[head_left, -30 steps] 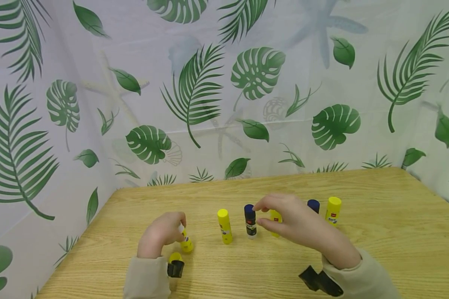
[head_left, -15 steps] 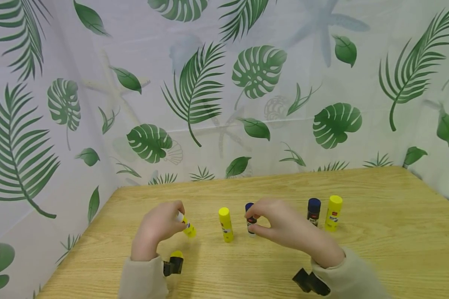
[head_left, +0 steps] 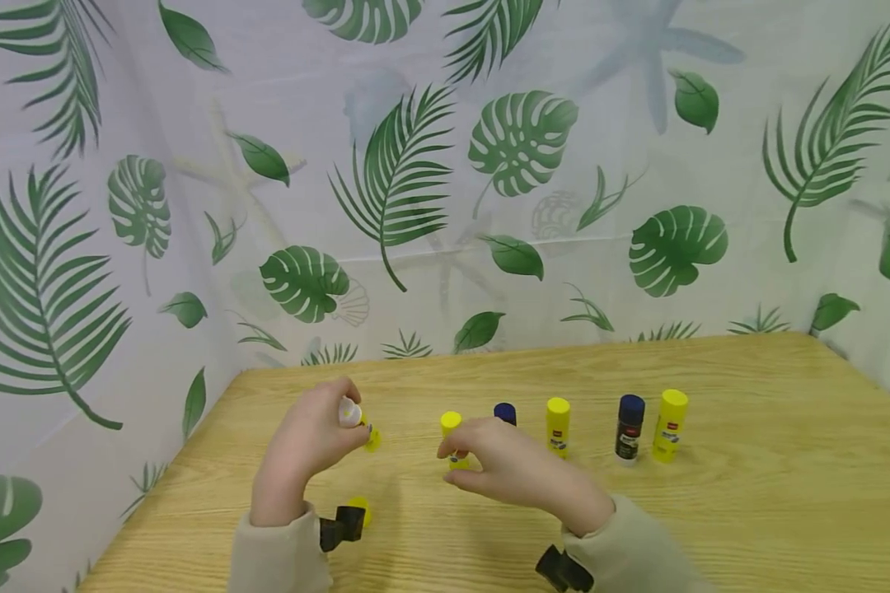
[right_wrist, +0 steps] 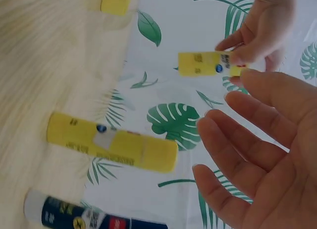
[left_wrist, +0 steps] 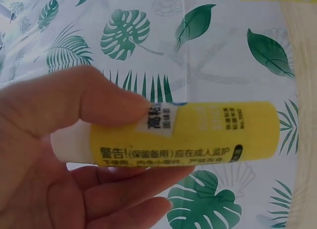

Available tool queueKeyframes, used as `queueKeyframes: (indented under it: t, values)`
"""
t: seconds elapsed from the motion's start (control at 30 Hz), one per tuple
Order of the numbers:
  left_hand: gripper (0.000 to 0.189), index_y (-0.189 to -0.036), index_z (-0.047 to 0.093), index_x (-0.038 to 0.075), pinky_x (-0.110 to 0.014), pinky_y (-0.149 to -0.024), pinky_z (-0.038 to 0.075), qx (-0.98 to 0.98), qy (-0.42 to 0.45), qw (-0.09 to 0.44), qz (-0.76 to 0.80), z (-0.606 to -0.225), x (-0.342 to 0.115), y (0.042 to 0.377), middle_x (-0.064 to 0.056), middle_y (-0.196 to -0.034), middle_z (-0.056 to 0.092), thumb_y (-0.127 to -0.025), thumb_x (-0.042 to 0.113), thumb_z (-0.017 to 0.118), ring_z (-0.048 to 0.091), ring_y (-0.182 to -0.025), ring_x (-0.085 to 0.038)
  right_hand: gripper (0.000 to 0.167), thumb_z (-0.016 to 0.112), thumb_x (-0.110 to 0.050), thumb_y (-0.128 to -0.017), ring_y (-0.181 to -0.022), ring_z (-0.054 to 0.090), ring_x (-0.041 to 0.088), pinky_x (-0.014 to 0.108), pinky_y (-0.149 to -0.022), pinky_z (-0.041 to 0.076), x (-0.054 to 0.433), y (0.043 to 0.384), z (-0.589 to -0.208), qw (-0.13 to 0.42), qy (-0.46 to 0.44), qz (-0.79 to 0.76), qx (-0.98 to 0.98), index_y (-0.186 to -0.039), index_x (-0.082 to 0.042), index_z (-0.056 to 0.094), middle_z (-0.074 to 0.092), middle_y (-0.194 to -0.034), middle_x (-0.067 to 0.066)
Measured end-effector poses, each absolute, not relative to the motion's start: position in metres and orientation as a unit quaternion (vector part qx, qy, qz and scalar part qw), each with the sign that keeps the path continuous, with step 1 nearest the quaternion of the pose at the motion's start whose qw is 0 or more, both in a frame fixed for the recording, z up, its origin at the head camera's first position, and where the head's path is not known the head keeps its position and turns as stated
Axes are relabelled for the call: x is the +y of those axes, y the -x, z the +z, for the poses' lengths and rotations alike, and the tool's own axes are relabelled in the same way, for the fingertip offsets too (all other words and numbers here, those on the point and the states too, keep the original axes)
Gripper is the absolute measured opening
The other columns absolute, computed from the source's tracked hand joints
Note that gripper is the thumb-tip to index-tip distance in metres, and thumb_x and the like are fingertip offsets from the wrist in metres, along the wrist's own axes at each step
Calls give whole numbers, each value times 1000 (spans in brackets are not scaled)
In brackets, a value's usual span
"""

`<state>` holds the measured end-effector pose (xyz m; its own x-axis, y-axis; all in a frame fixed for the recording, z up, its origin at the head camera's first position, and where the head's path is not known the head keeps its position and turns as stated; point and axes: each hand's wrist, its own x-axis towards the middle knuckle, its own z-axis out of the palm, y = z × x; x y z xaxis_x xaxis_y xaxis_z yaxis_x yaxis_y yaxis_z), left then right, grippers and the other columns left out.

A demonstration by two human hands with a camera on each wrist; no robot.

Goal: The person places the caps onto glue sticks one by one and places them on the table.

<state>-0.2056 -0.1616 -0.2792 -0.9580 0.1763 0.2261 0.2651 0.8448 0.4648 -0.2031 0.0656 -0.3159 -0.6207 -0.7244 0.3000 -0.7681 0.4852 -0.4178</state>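
My left hand (head_left: 304, 441) grips a yellow glue stick (left_wrist: 198, 140), raised off the table and tilted. Its cap is off, and the white end (head_left: 349, 413) points up toward the palm. In the left wrist view the thumb presses across the label. Fingers relaxed, my right hand (head_left: 515, 465) hovers in front of a capped yellow glue stick (right_wrist: 114, 142) that stands upright. The right wrist view shows a gap between that hand and the stick, with nothing in the palm. A yellow cap (head_left: 361, 510) lies on the table by my left wrist, partly covered by the black strap.
Right of the hands stand a dark blue glue stick (head_left: 505, 413), partly hidden, then another yellow one (head_left: 558, 428). Farther right are a second dark blue stick (head_left: 629, 430) and a yellow one (head_left: 670, 427). Leaf-patterned cloth (head_left: 430, 189) hangs behind the wooden table (head_left: 749, 494).
My left hand has lifted the uncapped glue stick off the table and tipped it. My right hand has moved left, from beside the dark blue stick to the yellow one.
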Motion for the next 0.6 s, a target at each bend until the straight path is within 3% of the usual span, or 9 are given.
queueKeyframes:
  t: [0.3, 0.6]
  values:
    - [20, -83, 53, 4, -30, -55, 38, -947, 116, 138, -266, -272, -168, 199, -3, -73, 50, -67, 1, 63, 43, -61, -17, 16, 63, -16, -82, -80, 56, 10, 19, -70, 44, 27, 216, -327, 5, -437, 262, -861, -95, -8, 64, 62, -93, -1]
    - [18, -79, 51, 8, -29, -50, 35, -954, 111, 156, -232, -271, -176, 197, -2, -70, 47, -68, 5, 64, 41, -58, -17, 18, 65, -15, -81, -78, 56, 9, 17, -68, 44, -7, 222, -339, -33, -437, 258, -861, -97, -7, 64, 63, -93, 1]
